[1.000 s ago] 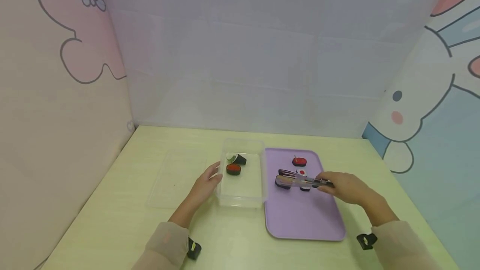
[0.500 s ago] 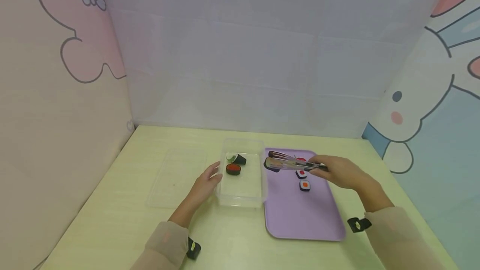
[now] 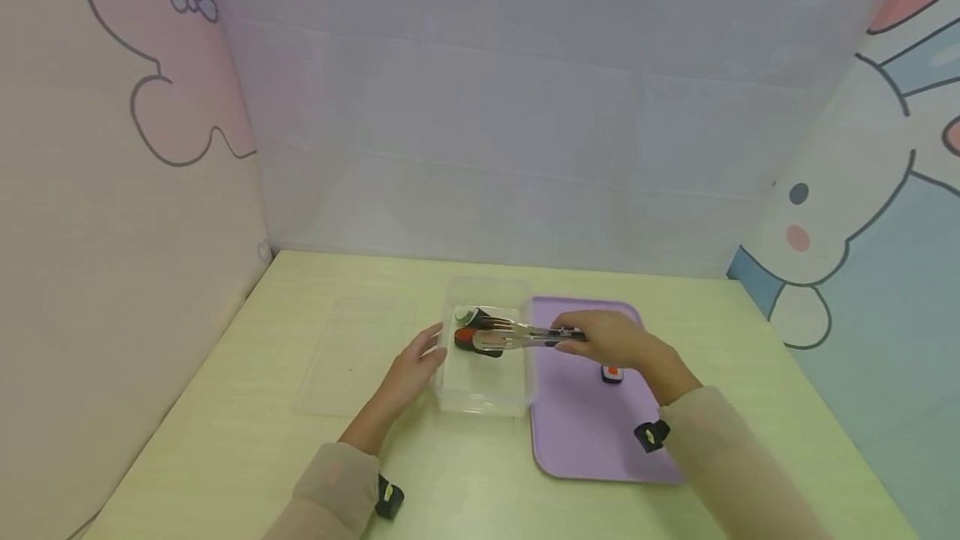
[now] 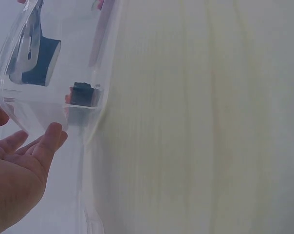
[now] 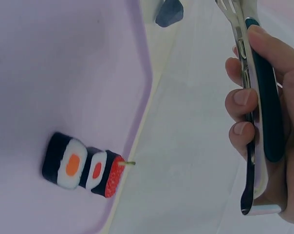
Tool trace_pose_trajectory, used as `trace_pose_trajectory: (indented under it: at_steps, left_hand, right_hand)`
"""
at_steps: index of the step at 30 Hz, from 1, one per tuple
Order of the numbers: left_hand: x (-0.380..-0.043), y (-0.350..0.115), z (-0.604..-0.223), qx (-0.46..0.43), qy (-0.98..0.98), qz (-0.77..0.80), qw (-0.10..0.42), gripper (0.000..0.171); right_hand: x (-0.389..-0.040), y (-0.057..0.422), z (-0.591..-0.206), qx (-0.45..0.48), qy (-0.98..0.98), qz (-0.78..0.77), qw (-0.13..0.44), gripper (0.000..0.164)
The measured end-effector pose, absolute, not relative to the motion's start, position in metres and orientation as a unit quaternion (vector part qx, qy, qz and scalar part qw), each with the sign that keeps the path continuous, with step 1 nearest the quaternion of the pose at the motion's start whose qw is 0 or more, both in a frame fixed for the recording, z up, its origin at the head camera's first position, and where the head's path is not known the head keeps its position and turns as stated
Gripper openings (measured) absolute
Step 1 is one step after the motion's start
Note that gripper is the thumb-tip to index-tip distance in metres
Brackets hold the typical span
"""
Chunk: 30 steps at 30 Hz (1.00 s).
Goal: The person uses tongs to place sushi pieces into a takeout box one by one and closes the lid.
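My right hand (image 3: 611, 338) grips metal tongs (image 3: 517, 334) with dark handles, reaching over the clear plastic container (image 3: 483, 402). At the tong tips is a dark sushi piece (image 4: 42, 61), its top largely covered by the tongs in the head view. Inside the container are a cone-shaped hand roll (image 3: 471, 317) and a red-topped sushi piece (image 3: 463, 338). My left hand (image 3: 408, 369) rests its fingers against the container's left wall, loosely extended. On the purple tray (image 3: 592, 432) sit an orange-centred sushi roll (image 5: 66, 161), a red-centred roll (image 5: 97, 169) and a red-topped piece (image 5: 114, 176).
A clear flat lid (image 3: 356, 357) lies on the pale wooden table (image 3: 247, 407) left of the container. The tray stands directly right of the container. Cartoon-printed walls (image 3: 862, 215) enclose the table at the back and sides.
My right hand lifted the dark sushi piece off the tray with the tongs and carried it left, over the container. The left hand has stayed at the container's wall.
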State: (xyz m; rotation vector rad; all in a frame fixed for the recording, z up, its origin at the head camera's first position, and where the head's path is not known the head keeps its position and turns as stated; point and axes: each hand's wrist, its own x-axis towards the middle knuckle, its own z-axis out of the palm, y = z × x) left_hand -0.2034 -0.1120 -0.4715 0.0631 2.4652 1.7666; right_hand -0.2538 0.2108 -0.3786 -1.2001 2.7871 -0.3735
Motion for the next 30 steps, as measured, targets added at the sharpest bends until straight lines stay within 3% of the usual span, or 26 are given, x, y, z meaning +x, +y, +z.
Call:
trace_pose_trajectory:
  at_steps: [20, 30]
  left_hand:
    - [-0.206, -0.110, -0.473, 0.018, 0.806, 0.590, 0.038, 0.051]
    - [-0.208, -0.109, -0.473, 0.003, 0.809, 0.585, 0.049, 0.051]
  right_hand:
    - [-0.261, 0.170, -0.395, -0.416, 0.901, -0.096, 0.077, 0.019]
    - [-0.262, 0.200, -0.369, -0.363, 0.924, -0.093, 0.078, 0.024]
